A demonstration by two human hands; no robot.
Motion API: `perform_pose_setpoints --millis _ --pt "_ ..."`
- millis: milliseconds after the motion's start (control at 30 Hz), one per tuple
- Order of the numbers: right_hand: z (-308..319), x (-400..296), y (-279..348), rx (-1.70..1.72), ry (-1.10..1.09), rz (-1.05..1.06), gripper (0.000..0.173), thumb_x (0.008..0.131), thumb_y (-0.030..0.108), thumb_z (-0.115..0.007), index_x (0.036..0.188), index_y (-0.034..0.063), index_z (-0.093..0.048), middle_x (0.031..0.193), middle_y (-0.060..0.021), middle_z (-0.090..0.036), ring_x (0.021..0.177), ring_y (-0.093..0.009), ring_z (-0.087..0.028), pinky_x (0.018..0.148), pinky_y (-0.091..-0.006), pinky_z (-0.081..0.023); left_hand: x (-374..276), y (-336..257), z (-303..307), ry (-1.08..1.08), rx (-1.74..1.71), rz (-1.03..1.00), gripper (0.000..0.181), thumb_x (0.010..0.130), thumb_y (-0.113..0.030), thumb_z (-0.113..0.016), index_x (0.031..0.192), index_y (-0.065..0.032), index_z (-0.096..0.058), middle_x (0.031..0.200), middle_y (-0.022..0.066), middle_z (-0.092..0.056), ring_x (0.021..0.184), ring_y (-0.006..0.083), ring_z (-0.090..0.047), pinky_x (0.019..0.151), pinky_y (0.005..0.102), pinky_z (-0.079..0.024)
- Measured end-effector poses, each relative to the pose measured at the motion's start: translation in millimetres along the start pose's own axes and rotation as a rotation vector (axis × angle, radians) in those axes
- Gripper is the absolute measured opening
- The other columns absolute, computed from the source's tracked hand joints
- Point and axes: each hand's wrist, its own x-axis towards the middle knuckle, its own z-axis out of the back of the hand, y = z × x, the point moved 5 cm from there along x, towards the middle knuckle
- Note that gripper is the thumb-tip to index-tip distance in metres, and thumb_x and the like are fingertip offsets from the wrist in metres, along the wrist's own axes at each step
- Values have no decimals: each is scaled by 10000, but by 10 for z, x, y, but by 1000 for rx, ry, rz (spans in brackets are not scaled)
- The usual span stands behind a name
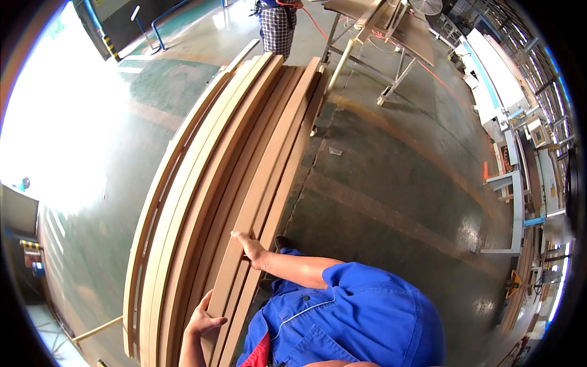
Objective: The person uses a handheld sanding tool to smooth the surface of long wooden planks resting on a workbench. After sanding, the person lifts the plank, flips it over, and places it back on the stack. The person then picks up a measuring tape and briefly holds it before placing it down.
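Note:
Long wooden boards [197, 183] lie side by side in a stack before me, running away from my body. Both my hands are on one long wooden plank [270, 160] at the stack's right side. My left hand [205, 319] grips its near part, with the thumb over the top and the fingers at the left edge. Farther along, my right hand [248, 249] holds the same plank from its right side, the thumb across the top and the other fingers mostly hidden. More boards lie just right of and below this plank.
A person in checked cloth [277, 32] stands beyond the stack's far end. A work table on metal legs [390, 27] bears wood at the upper right, with red hoses about it. Machinery [513, 183] lines the right side. A small scrap [335, 151] lies on the floor.

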Motion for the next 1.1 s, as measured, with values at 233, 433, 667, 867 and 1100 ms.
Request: perform_pose_setpoints --millis 233,433,667,867,1100 --pt "-28 276 -433 -169 -8 -58 1250 833 617 -769 1665 38 -37 1647 -202 -375 1504 -280 -388 1230 -413 -303 -62 328 239 62 -139 81 1199 602 -213 -975 1616 -5 -369 1477 117 -600 1367 219 -560 1164 384 -447" --pt "-197 296 -540 -111 -68 -30 688 883 533 -762 1341 43 -607 1404 -122 -605 1316 -241 -544 1132 -376 -410 -76 631 233 43 -203 45 1234 605 -281 -1015 1620 -13 -366 1473 118 -602 1350 218 -570 1142 386 -466" --pt "281 200 -686 42 29 -195 604 1002 574 -580 1416 134 -564 1366 -65 -615 1305 -263 -556 1126 -464 -447 -501 1658 256 40 -43 591 811 963 -744 -572 1426 -82 -649 1368 165 -677 1213 306 -645 1037 492 -498" --pt "300 650 -874 -67 79 -165 567 1017 557 -548 1411 150 -570 1352 -44 -631 1260 -265 -590 1080 -479 -480 -149 2418 240 -7 -54 447 1127 836 -954 -437 1414 -6 -634 1444 235 -624 1336 365 -587 1132 476 -440" --pt "380 803 -1157 -284 -130 -211 475 1109 451 -467 1431 112 -547 1392 -94 -607 1235 -313 -602 1057 -520 -510 304 2841 299 63 -77 408 1141 834 -953 -442 1468 -17 -592 1525 223 -563 1426 392 -515 1189 511 -386"
